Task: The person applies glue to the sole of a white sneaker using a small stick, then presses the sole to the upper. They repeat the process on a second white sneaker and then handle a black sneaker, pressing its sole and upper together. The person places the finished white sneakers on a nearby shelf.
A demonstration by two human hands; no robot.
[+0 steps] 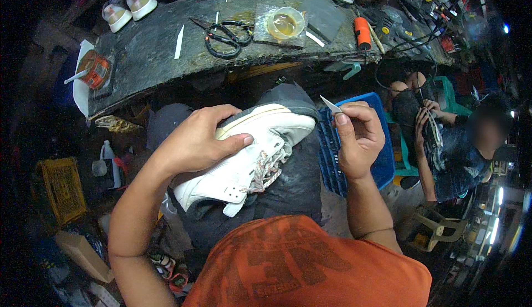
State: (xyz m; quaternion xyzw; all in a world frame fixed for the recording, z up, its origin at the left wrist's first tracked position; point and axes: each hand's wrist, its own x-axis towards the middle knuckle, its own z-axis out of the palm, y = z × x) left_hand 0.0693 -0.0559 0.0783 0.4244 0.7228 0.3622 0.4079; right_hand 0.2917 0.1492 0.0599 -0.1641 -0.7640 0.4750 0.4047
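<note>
A white sneaker (210, 182) with speckled laces and a dark sole edge (299, 107) lies on its side across my dark-clad lap (288, 190). My left hand (202, 140) is closed on the shoe, its thumb on the white upper and its fingers over the far sole edge. To the right of the shoe's toe, my right hand (357, 135) pinches a small pale pointed blade (328, 103) between thumb and fingers, with the point turned up and left. The blade is apart from the shoe.
The workbench (138, 63) ahead holds shoes (138, 2), scissors (221, 43), a cup of liquid (285, 24), a tin (94, 68) and an orange cylinder (362, 32). A blue basket (377, 163) sits at right, beside another person (465, 163). A yellow crate (64, 190) stands left.
</note>
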